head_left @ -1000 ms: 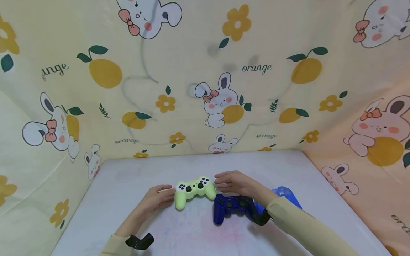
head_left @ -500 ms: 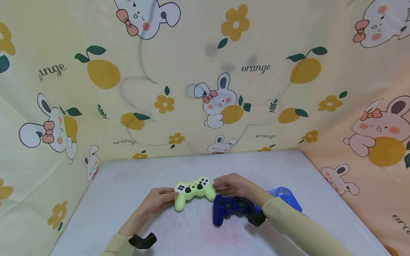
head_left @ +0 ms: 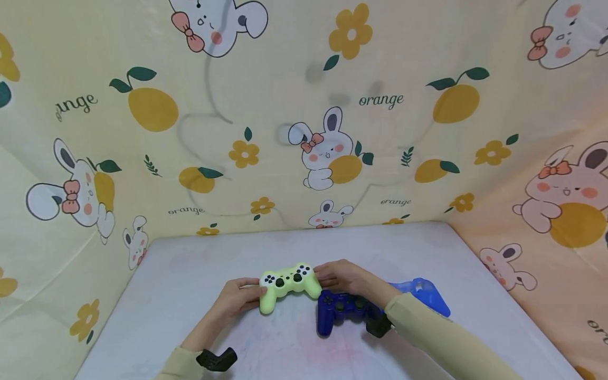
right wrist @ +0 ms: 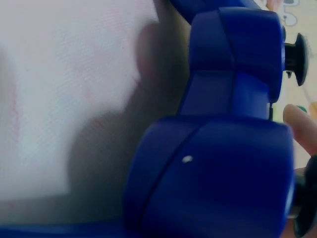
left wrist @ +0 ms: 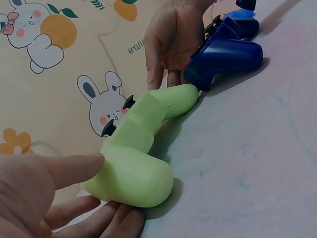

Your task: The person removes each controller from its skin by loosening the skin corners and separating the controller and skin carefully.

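A light green game controller (head_left: 290, 285) lies on the white table, face up. My left hand (head_left: 234, 299) is at its left end; in the left wrist view the thumb (left wrist: 79, 171) presses on top of the grip while fingers lie beneath it. Reaching to its right end, my right hand (head_left: 344, 277) has its fairly straight fingertips at the edge; part of their contact is hidden. A dark blue game controller (head_left: 325, 316) sits under my right wrist, partly covered by it, close to the green one's right grip. It fills much of the right wrist view.
Behind my right forearm lies a translucent bright blue controller-shaped item (head_left: 429, 295), partly hidden. A printed cloth (head_left: 285, 211) with rabbits and oranges hangs at the back and both sides of the table (head_left: 214, 253). Each wrist carries a black mount (head_left: 217, 360).
My left hand has come in from beside the green controller and now pinches its left end. My right hand has shifted slightly left to its right end. The controllers stay about where they were.
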The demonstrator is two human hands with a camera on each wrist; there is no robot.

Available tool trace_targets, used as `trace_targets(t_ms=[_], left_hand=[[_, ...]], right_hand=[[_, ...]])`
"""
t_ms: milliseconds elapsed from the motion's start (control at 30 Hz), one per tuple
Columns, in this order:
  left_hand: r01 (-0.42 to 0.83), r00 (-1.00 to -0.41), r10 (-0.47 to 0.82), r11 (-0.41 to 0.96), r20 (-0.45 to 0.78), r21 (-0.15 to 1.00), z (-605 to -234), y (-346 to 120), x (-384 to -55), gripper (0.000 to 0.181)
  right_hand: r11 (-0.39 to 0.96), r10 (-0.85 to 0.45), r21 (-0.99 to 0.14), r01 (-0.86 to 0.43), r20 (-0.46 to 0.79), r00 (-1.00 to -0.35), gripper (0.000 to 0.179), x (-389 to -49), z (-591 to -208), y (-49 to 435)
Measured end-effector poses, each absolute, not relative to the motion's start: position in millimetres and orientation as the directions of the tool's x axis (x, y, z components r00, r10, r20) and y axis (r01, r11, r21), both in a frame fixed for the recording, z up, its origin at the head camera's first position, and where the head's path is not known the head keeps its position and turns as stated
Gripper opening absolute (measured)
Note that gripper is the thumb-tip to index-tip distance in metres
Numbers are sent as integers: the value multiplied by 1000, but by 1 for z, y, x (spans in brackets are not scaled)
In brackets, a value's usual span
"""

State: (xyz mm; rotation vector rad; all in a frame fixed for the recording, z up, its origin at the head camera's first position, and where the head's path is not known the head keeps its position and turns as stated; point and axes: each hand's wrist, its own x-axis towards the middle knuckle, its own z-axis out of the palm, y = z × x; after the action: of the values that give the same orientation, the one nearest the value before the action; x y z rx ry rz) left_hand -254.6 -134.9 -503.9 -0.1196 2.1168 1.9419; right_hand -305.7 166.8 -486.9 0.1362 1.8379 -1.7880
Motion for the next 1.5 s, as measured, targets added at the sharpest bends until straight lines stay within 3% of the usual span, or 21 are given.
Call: trace_targets(t_ms=[767, 1200, 1500], left_hand=[[-195, -976, 73, 123, -205, 973, -510, -131, -259, 51], [-119, -990, 67, 113, -127, 986, -511, -131, -263, 46], [-1, -996, 86, 37, -4, 999, -497, -133, -266, 45]], right_hand=[[175, -213, -902, 395, -427, -879, 37, -304, -495, 163], [77, -181, -897, 435, -442, -879, 41, -306, -491, 162], [-23, -207, -933, 360, -348, -914, 44, -300, -477, 165]])
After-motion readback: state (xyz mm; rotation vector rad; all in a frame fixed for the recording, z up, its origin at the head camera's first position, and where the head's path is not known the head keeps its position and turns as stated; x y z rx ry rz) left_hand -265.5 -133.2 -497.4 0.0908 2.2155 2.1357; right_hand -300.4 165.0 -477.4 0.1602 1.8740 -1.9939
